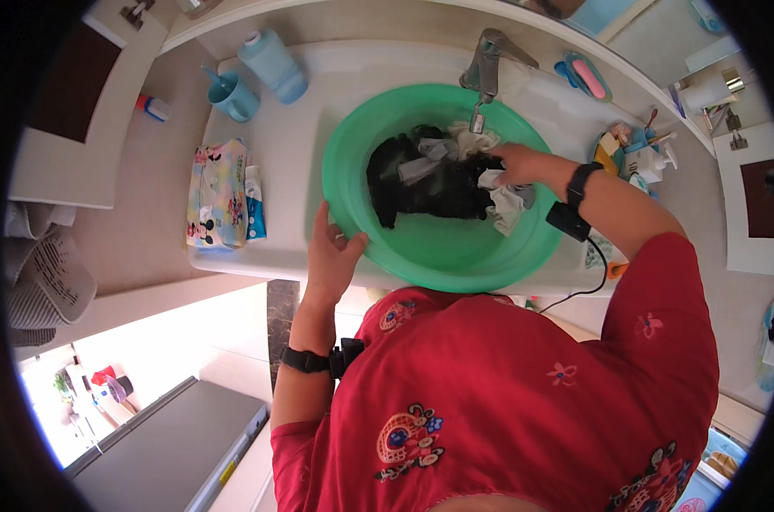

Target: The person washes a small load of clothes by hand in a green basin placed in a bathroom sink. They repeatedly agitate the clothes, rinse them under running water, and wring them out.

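A green plastic basin [451, 256] stands in the white washbasin [278, 256], under the faucet [486, 64]. My left hand [332, 253] grips the basin's left rim, thumb lying against it. Over the basin's right side reaches my right hand [518, 165], its fingers at a white and grey cloth [507, 208]; the fingertips are partly hidden, so its grip is unclear. Dark wet fabric [412, 185] spreads across the middle of the basin, in shallow water. On top of it lies a grey cloth piece [428, 160], beside a cream cloth [473, 141] below the spout.
To the left stand a blue bottle [275, 67], a blue mug [234, 97], a pack of wipes [215, 195] and a tube [254, 201]. A pink soap bar in a dish [586, 78] and a white pump bottle [646, 163] are at right. A cable [594, 281] hangs from my right wrist.
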A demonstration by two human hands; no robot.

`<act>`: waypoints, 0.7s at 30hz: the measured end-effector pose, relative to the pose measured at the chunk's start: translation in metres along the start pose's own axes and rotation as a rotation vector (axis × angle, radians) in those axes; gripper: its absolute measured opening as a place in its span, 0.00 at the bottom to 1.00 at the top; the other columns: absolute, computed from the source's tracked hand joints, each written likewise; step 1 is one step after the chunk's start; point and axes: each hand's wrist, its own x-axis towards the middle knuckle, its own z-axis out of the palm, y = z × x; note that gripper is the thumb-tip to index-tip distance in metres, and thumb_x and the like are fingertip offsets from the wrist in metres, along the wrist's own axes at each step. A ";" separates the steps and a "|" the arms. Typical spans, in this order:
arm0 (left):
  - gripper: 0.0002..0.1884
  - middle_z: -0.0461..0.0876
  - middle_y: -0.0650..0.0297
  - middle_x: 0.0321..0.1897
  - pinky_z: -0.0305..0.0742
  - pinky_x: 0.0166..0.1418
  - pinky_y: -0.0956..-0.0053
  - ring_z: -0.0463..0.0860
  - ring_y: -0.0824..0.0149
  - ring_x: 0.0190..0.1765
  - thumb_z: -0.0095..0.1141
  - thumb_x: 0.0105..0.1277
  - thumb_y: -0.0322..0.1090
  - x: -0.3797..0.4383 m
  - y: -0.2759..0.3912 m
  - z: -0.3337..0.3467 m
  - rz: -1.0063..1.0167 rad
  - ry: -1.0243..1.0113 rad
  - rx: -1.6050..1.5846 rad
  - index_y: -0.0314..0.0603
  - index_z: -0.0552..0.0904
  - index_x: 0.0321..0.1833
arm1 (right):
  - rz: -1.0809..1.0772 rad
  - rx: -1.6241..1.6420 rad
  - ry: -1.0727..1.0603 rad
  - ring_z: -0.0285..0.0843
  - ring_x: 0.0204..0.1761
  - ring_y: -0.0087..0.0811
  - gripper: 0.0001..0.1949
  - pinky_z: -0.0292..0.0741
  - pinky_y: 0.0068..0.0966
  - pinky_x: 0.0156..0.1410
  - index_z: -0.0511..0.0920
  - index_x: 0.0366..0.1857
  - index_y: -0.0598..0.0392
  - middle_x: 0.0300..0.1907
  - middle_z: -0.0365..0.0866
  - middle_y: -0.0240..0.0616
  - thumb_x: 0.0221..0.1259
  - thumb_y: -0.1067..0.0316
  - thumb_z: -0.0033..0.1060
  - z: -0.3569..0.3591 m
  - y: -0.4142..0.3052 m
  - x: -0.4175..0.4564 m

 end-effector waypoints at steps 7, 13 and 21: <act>0.43 0.77 0.46 0.54 0.79 0.48 0.75 0.83 0.63 0.48 0.57 0.63 0.22 0.000 -0.002 0.002 -0.012 0.018 -0.015 0.29 0.47 0.77 | 0.079 -0.060 -0.225 0.52 0.75 0.60 0.67 0.62 0.45 0.75 0.29 0.78 0.32 0.79 0.21 0.57 0.41 0.48 0.82 0.021 -0.120 0.054; 0.44 0.77 0.46 0.55 0.79 0.48 0.74 0.83 0.63 0.49 0.59 0.62 0.23 0.001 0.002 0.005 -0.026 0.030 -0.014 0.31 0.47 0.78 | -0.121 -0.283 -0.345 0.68 0.67 0.54 0.52 0.70 0.42 0.68 0.56 0.75 0.47 0.70 0.64 0.54 0.40 0.58 0.79 0.037 -0.177 0.099; 0.44 0.78 0.48 0.53 0.79 0.47 0.76 0.83 0.65 0.47 0.59 0.62 0.23 0.003 -0.011 -0.002 -0.042 0.021 -0.011 0.30 0.47 0.78 | -0.467 0.034 -0.373 0.77 0.59 0.47 0.39 0.74 0.39 0.62 0.74 0.62 0.48 0.57 0.80 0.44 0.35 0.64 0.81 0.004 -0.180 0.047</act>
